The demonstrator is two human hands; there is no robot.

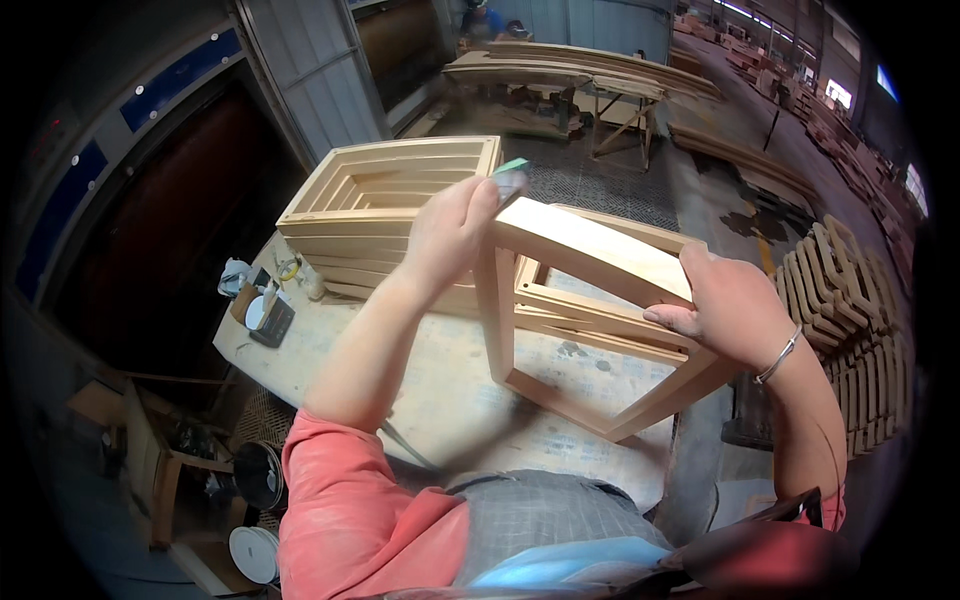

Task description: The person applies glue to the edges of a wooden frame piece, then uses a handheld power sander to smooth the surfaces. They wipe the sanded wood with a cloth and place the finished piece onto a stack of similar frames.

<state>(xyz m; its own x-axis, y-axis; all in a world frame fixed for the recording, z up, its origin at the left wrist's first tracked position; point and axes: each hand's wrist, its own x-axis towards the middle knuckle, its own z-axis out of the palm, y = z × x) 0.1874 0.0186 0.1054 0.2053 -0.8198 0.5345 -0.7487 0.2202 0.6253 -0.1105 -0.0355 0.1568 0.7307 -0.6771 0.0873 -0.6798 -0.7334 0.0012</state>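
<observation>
A pale wooden frame [590, 245] stands tilted up on the worktable [400, 365] in front of me. My right hand [735, 305] grips its upper right corner, thumb on the near side and fingers over the top. At the upper left corner, my left hand [450, 228] is closed on a small green and grey pad [512, 178], whose exact kind I cannot make out. Behind the held frame lie more wooden frames [600, 322], partly hidden by it. A tall stack of similar frames [330, 215] rises beyond my left hand.
At the table's left edge are a small dark box [270, 325] with things in it and a roll of tape [289, 269]. Curved wooden parts [835, 290] are stacked at the right. Buckets [255, 553] stand low at the left. A person [483, 22] is at the far benches.
</observation>
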